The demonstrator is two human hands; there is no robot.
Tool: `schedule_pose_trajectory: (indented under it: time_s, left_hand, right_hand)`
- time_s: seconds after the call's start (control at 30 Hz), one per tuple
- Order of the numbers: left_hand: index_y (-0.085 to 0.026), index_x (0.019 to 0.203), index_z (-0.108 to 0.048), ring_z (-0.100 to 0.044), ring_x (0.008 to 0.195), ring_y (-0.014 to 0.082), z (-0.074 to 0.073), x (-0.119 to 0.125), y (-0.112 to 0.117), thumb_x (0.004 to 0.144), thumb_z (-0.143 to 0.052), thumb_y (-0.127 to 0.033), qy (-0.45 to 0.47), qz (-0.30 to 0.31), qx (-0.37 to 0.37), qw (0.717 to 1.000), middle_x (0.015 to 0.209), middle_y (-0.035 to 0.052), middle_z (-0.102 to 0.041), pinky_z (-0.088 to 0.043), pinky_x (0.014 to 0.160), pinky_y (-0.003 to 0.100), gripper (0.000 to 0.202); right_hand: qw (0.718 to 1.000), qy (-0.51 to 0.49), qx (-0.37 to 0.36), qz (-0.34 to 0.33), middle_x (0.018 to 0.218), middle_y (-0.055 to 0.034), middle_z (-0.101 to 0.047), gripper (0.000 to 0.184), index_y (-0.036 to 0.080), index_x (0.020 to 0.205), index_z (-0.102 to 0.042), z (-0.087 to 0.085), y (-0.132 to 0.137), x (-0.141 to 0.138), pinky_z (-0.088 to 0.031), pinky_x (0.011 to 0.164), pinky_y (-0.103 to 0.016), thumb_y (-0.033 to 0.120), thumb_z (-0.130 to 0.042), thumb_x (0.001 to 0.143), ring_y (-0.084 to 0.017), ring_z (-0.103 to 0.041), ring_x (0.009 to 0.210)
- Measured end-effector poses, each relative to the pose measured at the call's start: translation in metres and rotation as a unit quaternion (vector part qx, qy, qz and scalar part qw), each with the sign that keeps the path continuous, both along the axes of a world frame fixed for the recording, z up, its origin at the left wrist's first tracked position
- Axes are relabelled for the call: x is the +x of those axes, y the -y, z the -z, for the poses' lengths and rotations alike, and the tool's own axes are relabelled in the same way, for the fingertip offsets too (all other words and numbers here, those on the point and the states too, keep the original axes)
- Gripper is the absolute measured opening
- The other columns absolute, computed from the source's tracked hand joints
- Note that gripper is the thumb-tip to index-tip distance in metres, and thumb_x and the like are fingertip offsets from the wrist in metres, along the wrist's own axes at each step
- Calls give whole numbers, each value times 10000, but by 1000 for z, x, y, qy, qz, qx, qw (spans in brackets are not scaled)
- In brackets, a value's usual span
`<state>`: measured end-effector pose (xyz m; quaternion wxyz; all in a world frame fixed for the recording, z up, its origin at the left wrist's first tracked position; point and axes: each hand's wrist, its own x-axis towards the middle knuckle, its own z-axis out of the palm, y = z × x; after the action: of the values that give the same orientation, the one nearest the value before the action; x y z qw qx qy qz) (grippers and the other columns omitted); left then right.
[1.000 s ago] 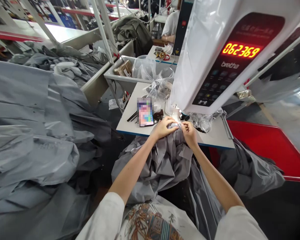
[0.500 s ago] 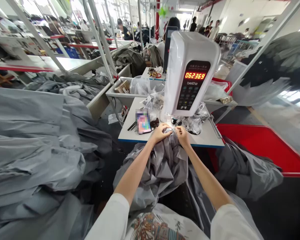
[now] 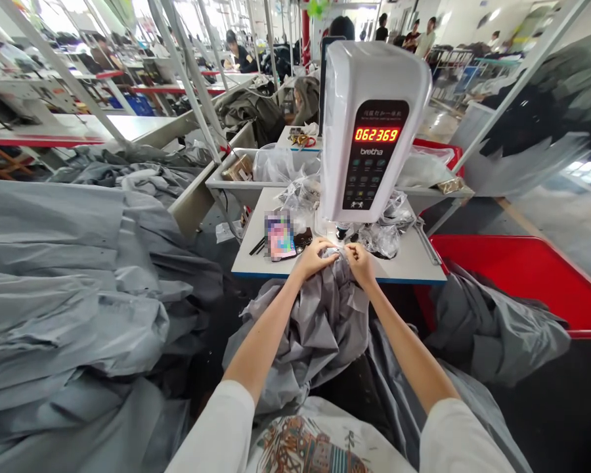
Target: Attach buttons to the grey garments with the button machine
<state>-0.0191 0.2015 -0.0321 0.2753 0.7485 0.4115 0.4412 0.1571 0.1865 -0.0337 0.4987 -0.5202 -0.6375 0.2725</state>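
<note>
- Grey garment fabric (image 3: 320,328) bunched, apparently clamped in both grips
- Left grip (image 3: 316,258) and right grip (image 3: 359,261) close together above the tabletop (image 3: 408,268) edge
- Bretha sewing machine (image 3: 374,131) just beyond the grips
- Blurred phone (image 3: 279,236) left of them

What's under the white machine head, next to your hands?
Below the machine head, a dark part and a clear plastic bag show on the table. The left hand, right hand and gray cloth hide the rest.

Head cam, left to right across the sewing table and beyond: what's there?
black strips → phone → left hand → right hand → clear plastic bag → red tray
</note>
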Motion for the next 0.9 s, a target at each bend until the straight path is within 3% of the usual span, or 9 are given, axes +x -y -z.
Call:
schedule_pose_trajectory:
  time_s: [0.2, 0.43, 0.6, 0.73, 0.8, 0.9]
  left_hand:
    - [-171, 983, -678, -571, 1049, 173, -2, 1, 1, 782, -678, -265, -1, 2, -4, 1000, 1078, 67, -585, -439, 960, 287, 222]
    - [-179, 997, -679, -577, 1027, 175, 1, 1, -1, 778, -688, -327, 9, 1, -1, 1000, 1068, 63, -577, -447, 938, 291, 264]
    - [-180, 999, -673, -576, 1031, 186, -5, 0, 1, 758, -700, -322, 8, -1, -15, 1000, 1067, 66, -588, -443, 957, 320, 281]
    - [-169, 1072, -621, -552, 1094, 202, -16, -2, 3, 734, -705, -339, 18, 17, -69, 997, 1119, 77, -605, -401, 1006, 336, 388]
    - [-169, 1110, -585, -536, 1124, 197, -21, -4, 4, 757, -662, -356, 11, -5, -119, 993, 1169, 75, -596, -381, 1015, 323, 408]
    - [-149, 963, -608, -577, 950, 202, -27, -10, 4, 833, -517, -409, -16, -38, -149, 988, 970, 66, -637, -427, 884, 331, 304]
  right_hand:
    - [1000, 4, 1, -4, 798, -48, -638, 341, 167, 907, -606, 1, 0, 1, -434, 646, -278, 477, -475, 850, -159, -550, 671]
    - [1000, 2, -20, 5, 791, -48, -627, 332, 174, 895, -594, -1, 1, -1, -434, 664, -290, 479, -479, 829, -168, -541, 677]
    - [999, 6, -39, -3, 807, -54, -622, 360, 174, 903, -581, -4, 1, 0, -426, 687, -301, 500, -456, 816, -176, -550, 703]
    - [997, 8, -76, -34, 659, -17, -579, 353, 174, 846, -572, -12, -1, 10, -396, 586, -281, 510, -510, 761, -162, -515, 600]
    - [994, 11, -93, -54, 580, 4, -545, 341, 175, 774, -566, -17, -1, 16, -368, 539, -270, 512, -547, 729, -152, -486, 546]
    - [992, 10, -99, -81, 576, 5, -548, 322, 180, 643, -548, -22, -1, 22, -370, 568, -273, 495, -575, 705, -147, -481, 570]
